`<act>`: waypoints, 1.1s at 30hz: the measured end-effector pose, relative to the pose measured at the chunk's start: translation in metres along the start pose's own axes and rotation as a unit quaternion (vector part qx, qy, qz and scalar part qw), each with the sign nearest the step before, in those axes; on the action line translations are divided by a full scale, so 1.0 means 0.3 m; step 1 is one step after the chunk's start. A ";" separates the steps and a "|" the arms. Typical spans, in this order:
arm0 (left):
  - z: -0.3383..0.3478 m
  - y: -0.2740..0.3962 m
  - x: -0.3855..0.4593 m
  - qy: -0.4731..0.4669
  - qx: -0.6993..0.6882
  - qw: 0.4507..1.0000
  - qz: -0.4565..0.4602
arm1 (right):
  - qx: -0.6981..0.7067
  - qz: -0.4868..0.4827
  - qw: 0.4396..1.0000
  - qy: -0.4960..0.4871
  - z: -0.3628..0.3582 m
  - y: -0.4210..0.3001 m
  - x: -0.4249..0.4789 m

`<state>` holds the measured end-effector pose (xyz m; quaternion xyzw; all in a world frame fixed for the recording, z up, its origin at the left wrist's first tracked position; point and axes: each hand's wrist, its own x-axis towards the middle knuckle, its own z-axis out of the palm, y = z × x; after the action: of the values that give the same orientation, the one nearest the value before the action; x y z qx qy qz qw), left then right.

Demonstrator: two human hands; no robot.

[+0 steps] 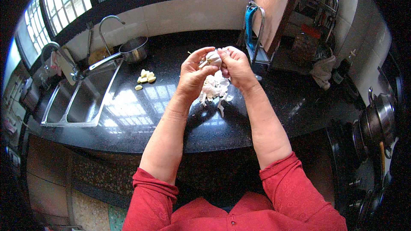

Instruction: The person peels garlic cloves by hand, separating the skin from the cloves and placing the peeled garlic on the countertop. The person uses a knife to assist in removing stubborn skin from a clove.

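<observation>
My left hand (195, 72) holds a white garlic bulb (213, 59) above the counter, its stem end turned towards the palm. Against the bulb's right side, the thumb and fingers of my right hand (236, 65) pinch at the papery skin; what exactly lies between those fingertips is hidden. Beneath both hands is a heap of garlic skins (214, 89) on the black stone counter (170, 128). To the left of my left hand lies a small pile of peeled garlic cloves (146, 76), one of them slightly apart.
A double-bowl steel sink (86, 102) with a faucet is set in the counter at left. A long-handled saucepan (133, 49) stands behind it. At the back right is a metal rack (258, 35) with a blue item; stacked pans (374, 125) are at far right.
</observation>
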<state>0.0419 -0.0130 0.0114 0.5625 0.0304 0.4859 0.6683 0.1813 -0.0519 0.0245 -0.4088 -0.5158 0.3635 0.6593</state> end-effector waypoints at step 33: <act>-0.005 -0.038 -0.003 0.019 0.056 0.998 0.002 | -0.520 -0.141 0.834 0.120 0.021 0.018 -0.010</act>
<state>0.0476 -0.0113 0.0016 0.5897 0.0686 0.4953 0.6342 0.1743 -0.0515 0.0194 -0.6548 -0.5973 -0.1074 0.4504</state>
